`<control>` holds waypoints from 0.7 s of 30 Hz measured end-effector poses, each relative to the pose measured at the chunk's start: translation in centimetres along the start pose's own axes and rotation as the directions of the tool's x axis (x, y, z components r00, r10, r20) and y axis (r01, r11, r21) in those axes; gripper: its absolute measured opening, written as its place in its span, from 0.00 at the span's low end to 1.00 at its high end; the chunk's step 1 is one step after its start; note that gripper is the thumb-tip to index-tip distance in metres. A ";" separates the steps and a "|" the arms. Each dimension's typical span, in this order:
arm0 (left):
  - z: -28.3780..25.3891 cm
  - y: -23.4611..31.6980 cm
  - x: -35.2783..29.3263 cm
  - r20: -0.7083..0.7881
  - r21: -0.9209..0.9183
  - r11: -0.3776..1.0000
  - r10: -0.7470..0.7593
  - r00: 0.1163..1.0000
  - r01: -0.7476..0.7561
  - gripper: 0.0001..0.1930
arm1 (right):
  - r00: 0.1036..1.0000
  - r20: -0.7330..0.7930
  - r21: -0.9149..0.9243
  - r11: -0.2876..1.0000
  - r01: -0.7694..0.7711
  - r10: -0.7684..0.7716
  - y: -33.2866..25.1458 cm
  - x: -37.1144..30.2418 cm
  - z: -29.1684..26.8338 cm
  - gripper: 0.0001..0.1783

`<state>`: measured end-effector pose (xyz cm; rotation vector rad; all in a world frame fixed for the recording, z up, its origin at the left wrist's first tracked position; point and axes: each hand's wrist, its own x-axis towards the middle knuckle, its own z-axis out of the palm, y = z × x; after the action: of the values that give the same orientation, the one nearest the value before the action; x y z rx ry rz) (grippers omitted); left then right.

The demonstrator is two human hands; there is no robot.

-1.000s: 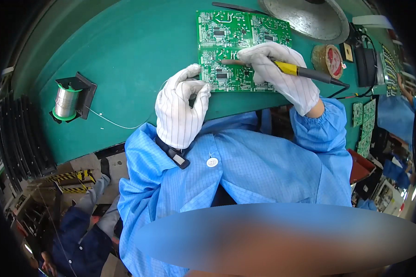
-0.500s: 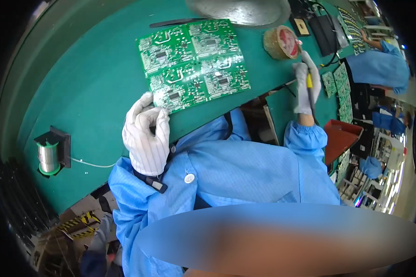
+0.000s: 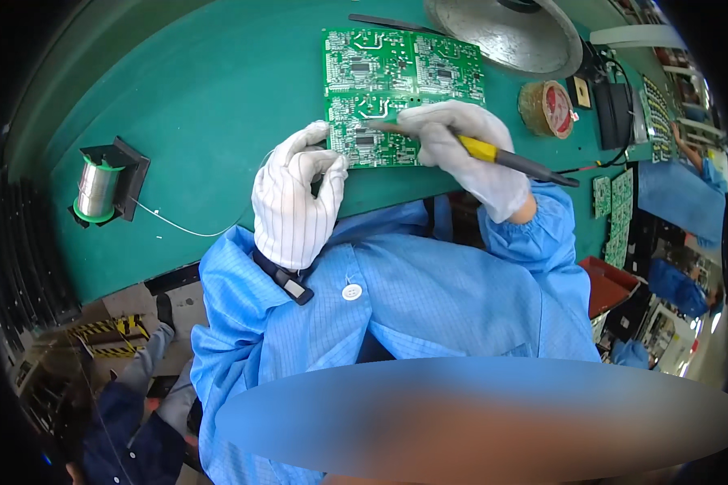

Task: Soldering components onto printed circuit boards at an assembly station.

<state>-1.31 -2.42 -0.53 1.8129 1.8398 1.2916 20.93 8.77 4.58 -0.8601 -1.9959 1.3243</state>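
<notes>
Circuit board panel (image 3: pixel 388 85), green and made up of four joined sections, lay flat on the green table (image 3: pixel 194 121), in front of the person. At the left, a spool (image 3: pixel 97 190) wound with silvery solder wire (image 3: pixel 182 229) sat in a black holder (image 3: pixel 131 182), and a strand ran from it across the table and behind the left hand (image 3: pixel 298 190). At the right, beyond the near edge of the table, stood a red tray (image 3: pixel 609 284); what it held could not be told.

The gloved left hand was curled at the panel's near left corner, thumb and forefinger drawn together; whether they pinched the edge or the wire could not be told. The gloved right hand (image 3: pixel 477 178) gripped a yellow and black soldering iron (image 3: pixel 481 150), its tip over the near left section, though contact could not be made out. That hand covered much of the near right section.

Past the panel's far edge lay a thin black strip (image 3: pixel 392 23), with a round grey metal dish (image 3: pixel 510 32) to its right. A tape roll (image 3: pixel 546 109) stood right of the panel, and smaller green boards (image 3: pixel 620 206) lay farther right
</notes>
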 end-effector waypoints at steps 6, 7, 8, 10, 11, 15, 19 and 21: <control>0.1 -0.3 -0.1 -0.001 0.001 1.000 -0.022 1.000 0.022 0.08 | 0.996 0.017 -0.155 0.984 0.094 -0.092 0.5 1.2 0.9 0.08; 0.1 -0.3 -0.1 0.002 -0.007 1.000 -0.030 1.000 0.030 0.08 | 0.995 0.025 -0.171 0.980 0.098 -0.095 0.5 1.2 0.8 0.08; 0.1 -0.3 -0.2 0.006 -0.014 0.999 -0.038 0.999 0.038 0.08 | 0.995 0.033 -0.165 0.981 0.098 -0.094 0.5 1.2 0.7 0.08; 0.1 -0.3 -0.2 0.009 -0.003 0.999 -0.038 0.999 0.038 0.08 | 0.995 0.059 -0.166 0.982 0.094 -0.085 0.5 1.2 0.6 0.08; 0.1 -0.3 -0.2 0.010 0.004 0.999 -0.038 0.999 0.038 0.08 | 0.996 0.058 -0.162 0.983 0.082 -0.073 0.5 1.2 0.6 0.08; 0.1 -0.5 -0.2 0.010 0.012 1.000 -0.017 1.000 0.017 0.09 | 0.998 0.035 -0.138 0.989 0.053 -0.048 0.6 1.3 0.6 0.07; 0.1 -0.5 -0.2 0.012 0.006 1.000 -0.030 0.999 0.030 0.09 | 0.997 0.057 -0.133 0.989 0.059 -0.052 0.8 1.2 0.6 0.09; 0.1 -0.4 -0.2 0.005 0.006 1.000 -0.029 1.000 0.029 0.08 | 0.995 0.055 -0.151 0.984 0.089 -0.082 0.9 1.2 0.5 0.09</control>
<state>-1.46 -2.49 -1.03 1.7846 1.8617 1.2713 19.97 9.67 3.71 -0.8078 -2.1707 1.1659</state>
